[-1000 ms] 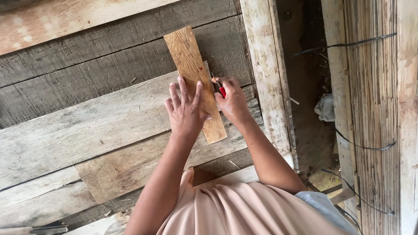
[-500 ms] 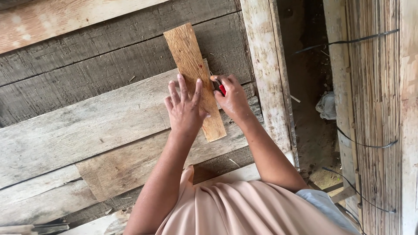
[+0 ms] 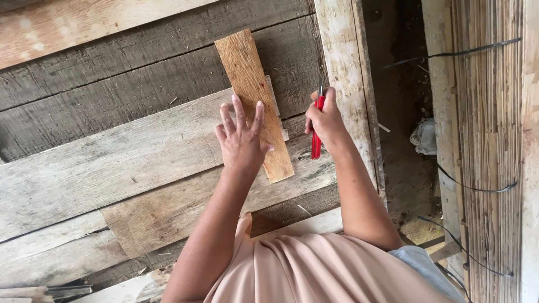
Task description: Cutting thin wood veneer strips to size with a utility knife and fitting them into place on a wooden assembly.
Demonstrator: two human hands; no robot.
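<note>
Pressing my left hand (image 3: 241, 140) flat, fingers spread wide, on a small reddish-brown wood piece (image 3: 252, 95) that is lying tilted across the grey weathered planks (image 3: 112, 163). My right hand (image 3: 324, 120) is closing around a red-handled tool (image 3: 317, 132), held upright just beside the piece's right edge, not touching it. A pale upright post (image 3: 345, 73) is standing right behind that hand.

The person wears a loose, sleeveless peach-pink top (image 3: 314, 269) over light blue cloth (image 3: 421, 264), both forearms bare.
</note>
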